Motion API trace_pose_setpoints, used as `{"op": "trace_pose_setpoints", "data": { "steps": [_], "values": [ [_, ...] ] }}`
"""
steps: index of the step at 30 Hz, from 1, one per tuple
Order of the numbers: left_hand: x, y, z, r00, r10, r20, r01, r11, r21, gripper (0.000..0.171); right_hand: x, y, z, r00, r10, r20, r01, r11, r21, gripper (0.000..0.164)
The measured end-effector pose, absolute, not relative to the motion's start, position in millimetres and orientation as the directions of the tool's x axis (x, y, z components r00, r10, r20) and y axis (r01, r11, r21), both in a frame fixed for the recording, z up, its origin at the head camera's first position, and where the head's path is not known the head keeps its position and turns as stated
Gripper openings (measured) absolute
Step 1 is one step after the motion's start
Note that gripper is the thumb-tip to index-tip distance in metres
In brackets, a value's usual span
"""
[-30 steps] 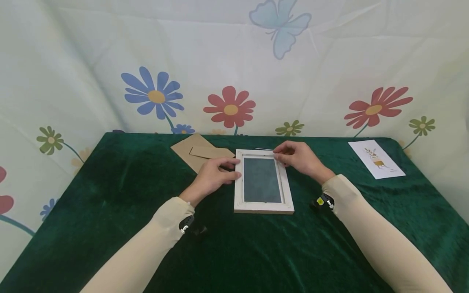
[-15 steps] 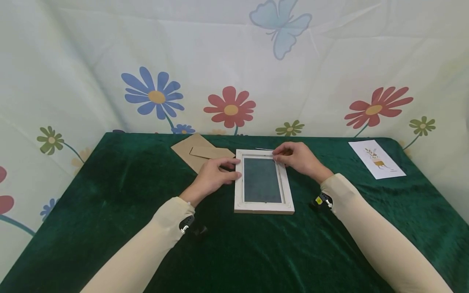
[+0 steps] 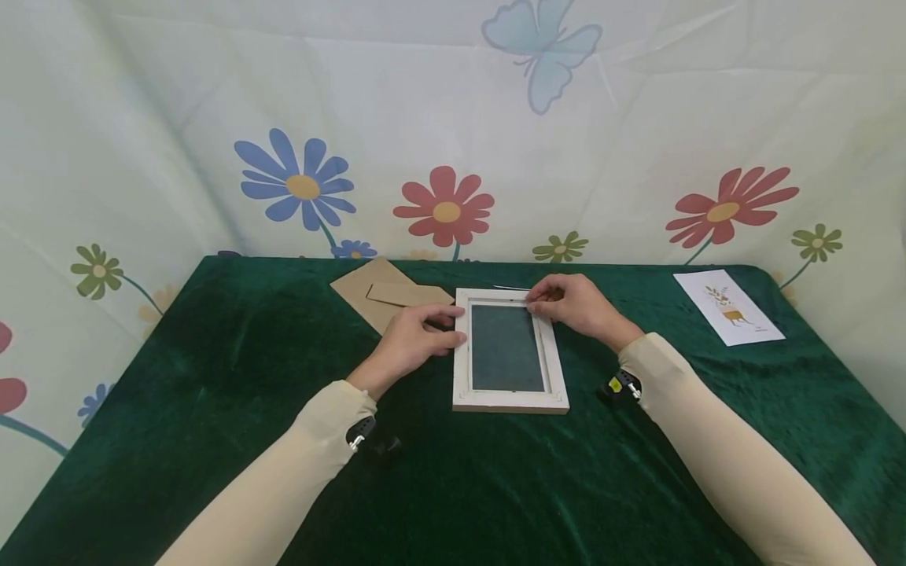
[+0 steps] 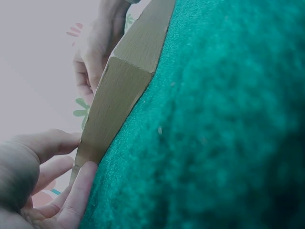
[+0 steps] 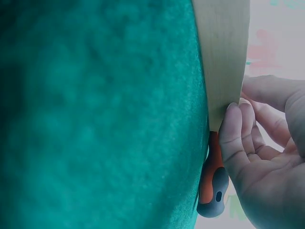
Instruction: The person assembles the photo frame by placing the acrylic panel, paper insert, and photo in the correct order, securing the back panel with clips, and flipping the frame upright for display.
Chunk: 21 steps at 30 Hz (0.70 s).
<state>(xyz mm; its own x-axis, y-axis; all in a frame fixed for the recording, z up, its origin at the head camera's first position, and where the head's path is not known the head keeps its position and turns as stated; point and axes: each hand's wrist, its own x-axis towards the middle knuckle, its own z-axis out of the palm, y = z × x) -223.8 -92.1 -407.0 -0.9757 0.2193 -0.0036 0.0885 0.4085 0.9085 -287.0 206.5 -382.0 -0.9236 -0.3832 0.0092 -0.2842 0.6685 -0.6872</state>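
Note:
A white picture frame (image 3: pixel 462 369) lies flat on the green cloth, its open back facing up around a dark pane (image 3: pixel 506 347). At its left side my left hand (image 3: pixel 414 338) holds the edge, the thumb over the rim and fingers against the side. In the left wrist view, fingers (image 4: pixel 82 191) press the frame's bare wooden side (image 4: pixel 116 98). My right hand (image 3: pixel 576 305) grips the far right corner, with thumb and index finger at the inner rim. The right wrist view shows its other fingers curled at the frame's side (image 5: pixel 223 62).
A brown backing board (image 3: pixel 378 271) with a stand flap lies behind my left hand. Beyond the frame is a screwdriver with an orange and grey handle (image 5: pixel 213 186). A white printed card (image 3: pixel 729 306) lies at the far right, and a flowered curtain (image 3: pixel 609 149) hangs behind the table.
My right hand and forearm have shifted very slightly left. The left hand, frame, board and card stay where they were.

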Motion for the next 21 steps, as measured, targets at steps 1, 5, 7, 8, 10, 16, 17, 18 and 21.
{"op": "trace_pose_setpoints", "data": {
  "steps": [1,5,7,8,10,16,17,18,21],
  "values": [
    [-223.9,-92.1,-406.9,-0.976,0.220,-0.004,0.088,0.408,0.909,0.048,-286.9,206.5,-381.9,-0.924,-0.383,0.010,-0.284,0.668,-0.687,0.020],
    [-224.0,-92.2,-407.1,-0.975,0.221,-0.002,0.091,0.409,0.908,0.048,-285.8,206.8,-382.1,-0.928,-0.373,0.011,-0.277,0.668,-0.691,0.020],
    [-223.9,-92.2,-407.1,-0.975,0.221,-0.001,0.093,0.411,0.907,0.048,-284.8,207.0,-382.0,-0.931,-0.365,0.011,-0.270,0.667,-0.694,0.021],
    [-223.8,-92.1,-407.0,-0.975,0.221,0.000,0.093,0.412,0.906,0.048,-284.7,207.2,-382.4,-0.933,-0.361,0.011,-0.266,0.667,-0.696,0.021],
    [-223.6,-92.1,-406.8,-0.976,0.220,0.000,0.093,0.415,0.905,0.048,-284.4,208.0,-383.5,-0.936,-0.352,0.012,-0.259,0.666,-0.700,0.022],
    [-223.0,-92.0,-407.0,-0.976,0.219,-0.001,0.091,0.412,0.907,0.048,-282.3,210.9,-386.0,-0.946,-0.323,0.012,-0.231,0.649,-0.724,0.025],
    [-223.0,-92.0,-407.1,-0.976,0.219,-0.001,0.091,0.411,0.907,0.048,-281.4,211.0,-385.9,-0.947,-0.320,0.012,-0.228,0.646,-0.729,0.026],
    [-223.0,-92.1,-407.1,-0.976,0.218,-0.002,0.090,0.410,0.908,0.048,-280.7,210.9,-385.6,-0.949,-0.316,0.013,-0.224,0.642,-0.733,0.026],
    [-223.1,-92.2,-406.8,-0.976,0.216,-0.002,0.089,0.411,0.908,0.048,-278.6,210.7,-384.0,-0.952,-0.307,0.008,-0.210,0.631,-0.747,0.026]
  ]
}}
